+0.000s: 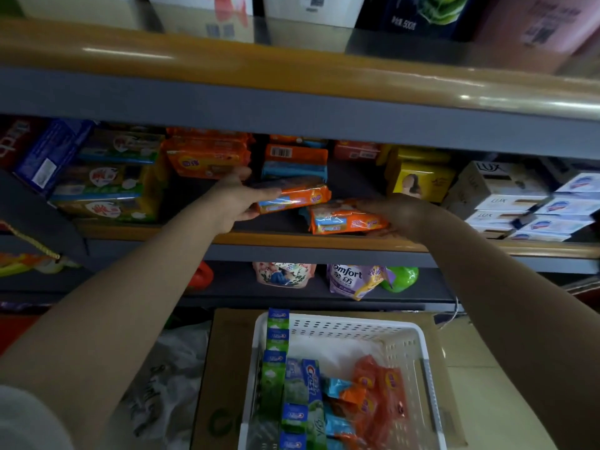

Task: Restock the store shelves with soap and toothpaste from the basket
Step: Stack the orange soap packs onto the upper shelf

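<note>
Soap pack (292, 198) in left hand (233, 199) grip, above shelf (292, 240)

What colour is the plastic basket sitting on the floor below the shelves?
White, with small slots in its walls: the white plastic basket shows clearly in the head view, the only one.

Two hands are reaching to the shelf, and each one is holding one orange soap pack: one in the left hand (233, 199), one in the right hand (397, 216). Below the hands, one white basket (418, 339) is sitting. About six toothpaste boxes (277, 336) are lying inside it.
</note>
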